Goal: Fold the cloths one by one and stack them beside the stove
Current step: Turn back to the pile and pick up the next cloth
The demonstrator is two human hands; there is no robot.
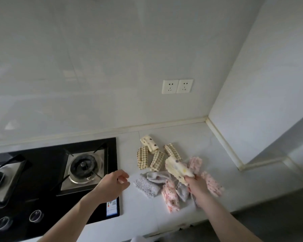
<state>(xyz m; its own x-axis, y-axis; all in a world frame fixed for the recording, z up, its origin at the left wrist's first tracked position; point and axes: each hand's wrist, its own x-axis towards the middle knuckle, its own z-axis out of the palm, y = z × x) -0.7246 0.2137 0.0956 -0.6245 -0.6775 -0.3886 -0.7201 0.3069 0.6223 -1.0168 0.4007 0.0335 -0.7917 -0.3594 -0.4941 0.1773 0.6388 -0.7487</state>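
Right hand (197, 185) grips a cream dotted cloth (177, 169), lifted above the white bench (217, 145). Left hand (112, 185) hovers over the stove (47, 172) edge, fingers (123, 175) loosely curled, holding nothing. Checked rolls (157, 160), grey cloths (148, 186) and pink cloths (171, 196) lie scattered on the bench beside the stove.

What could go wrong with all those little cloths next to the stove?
1. The right hand grips the yellow dotted cloth by one end only, so it may flop open or slip.
2. The arm hangs low over the pink cloths and grey cloths; it might drag them about.
3. The left hand hovers at the stove edge; a cloth could land there.
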